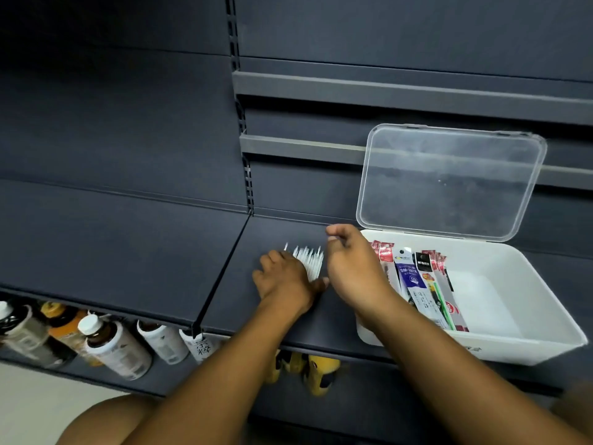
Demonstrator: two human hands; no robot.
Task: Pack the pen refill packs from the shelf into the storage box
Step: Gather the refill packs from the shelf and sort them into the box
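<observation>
The clear plastic pack of thin white pen refills [310,263] lies flat on the dark blue-grey metal shelf [272,232], its pointed tips fanning towards the back panel. Your left hand [284,279] covers its near end, fingers bent, thumb stretched right; whether it grips the pack cannot be told. Your right hand [348,268] hangs just beside it, fingers curled into a loose fist with nothing visible inside. Just to the right stands the white rectangular plastic storage box [513,345], its clear hinged lid [449,181] propped up against the back panel. Glossy long refill packs [433,303] lie slanted in its left half, several with red headers; a blue-and-white pack [409,274] reads "DM-2018". Below the shelf lie blurred white-capped bottles [112,345].
</observation>
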